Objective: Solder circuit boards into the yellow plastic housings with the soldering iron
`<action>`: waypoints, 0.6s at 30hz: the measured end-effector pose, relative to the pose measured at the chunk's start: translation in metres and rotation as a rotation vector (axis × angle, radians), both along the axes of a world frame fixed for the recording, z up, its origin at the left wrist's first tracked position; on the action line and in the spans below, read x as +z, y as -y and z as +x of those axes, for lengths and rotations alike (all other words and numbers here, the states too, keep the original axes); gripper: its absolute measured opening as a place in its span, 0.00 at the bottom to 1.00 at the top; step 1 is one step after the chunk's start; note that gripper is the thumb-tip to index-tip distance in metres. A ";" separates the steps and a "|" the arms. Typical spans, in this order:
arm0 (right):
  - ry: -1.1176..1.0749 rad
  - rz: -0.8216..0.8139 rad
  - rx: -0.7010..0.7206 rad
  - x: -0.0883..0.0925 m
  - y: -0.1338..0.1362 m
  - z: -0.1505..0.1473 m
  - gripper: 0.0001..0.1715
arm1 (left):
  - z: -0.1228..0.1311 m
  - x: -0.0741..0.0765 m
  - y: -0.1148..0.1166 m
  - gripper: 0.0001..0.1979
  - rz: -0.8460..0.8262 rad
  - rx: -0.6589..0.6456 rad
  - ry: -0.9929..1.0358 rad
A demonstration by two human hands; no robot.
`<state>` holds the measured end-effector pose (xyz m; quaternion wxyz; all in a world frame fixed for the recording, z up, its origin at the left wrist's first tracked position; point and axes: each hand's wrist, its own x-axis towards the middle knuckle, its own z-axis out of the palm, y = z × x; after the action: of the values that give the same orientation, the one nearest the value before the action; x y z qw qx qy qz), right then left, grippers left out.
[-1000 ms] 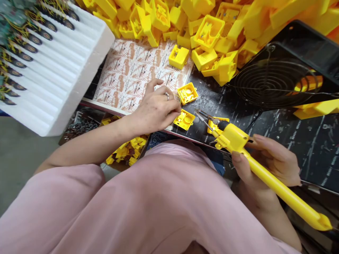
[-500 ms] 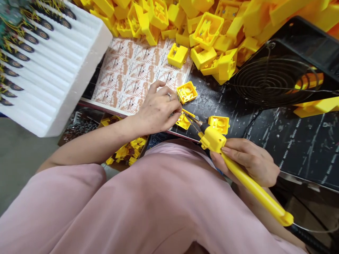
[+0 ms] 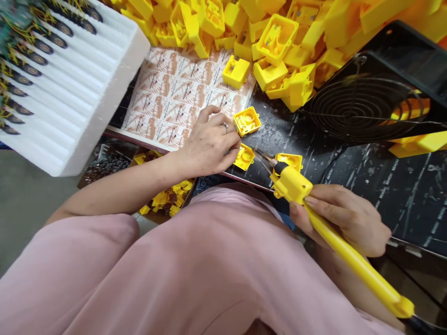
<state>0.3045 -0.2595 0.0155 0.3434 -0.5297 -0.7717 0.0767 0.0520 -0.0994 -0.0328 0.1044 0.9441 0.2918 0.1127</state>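
My right hand (image 3: 344, 216) is closed around the yellow handle of a soldering iron (image 3: 356, 260), which has a thin wire guide beside its tip. The tip points left and sits just off a small open yellow plastic housing (image 3: 245, 157) at the bench edge. My left hand (image 3: 214, 142), with a ring on one finger, pinches that housing on its left side; the fingertips are partly hidden. Another open yellow housing (image 3: 247, 121) lies just above it. A third housing (image 3: 289, 161) lies to the right, partly behind the iron.
A heap of yellow housings (image 3: 275, 39) fills the back of the bench. One housing (image 3: 236, 72) rests on a printed sheet (image 3: 167, 100). A black fan (image 3: 352, 109) stands at right, and a white foam tray (image 3: 101, 88) with wired round parts at left. Boxes of small parts (image 3: 174, 197) sit below the edge.
My right hand has drawn the soldering iron right and down, taking its tip off the housing. My left hand has stayed nearly in place.
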 end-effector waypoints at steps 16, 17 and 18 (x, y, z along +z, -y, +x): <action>-0.297 0.234 -0.153 -0.040 0.000 -0.013 0.36 | -0.019 0.006 0.007 0.12 -0.376 0.151 0.289; -0.296 0.236 -0.144 -0.040 -0.001 -0.013 0.37 | -0.020 0.007 0.006 0.11 -0.409 0.153 0.287; -0.296 0.227 -0.147 -0.040 -0.001 -0.012 0.37 | -0.020 0.008 0.004 0.11 -0.428 0.152 0.274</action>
<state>0.2928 -0.2585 -0.0244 0.5154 -0.5253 -0.6759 0.0408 0.0318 -0.1038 -0.0248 0.3314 0.8519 0.3620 0.1828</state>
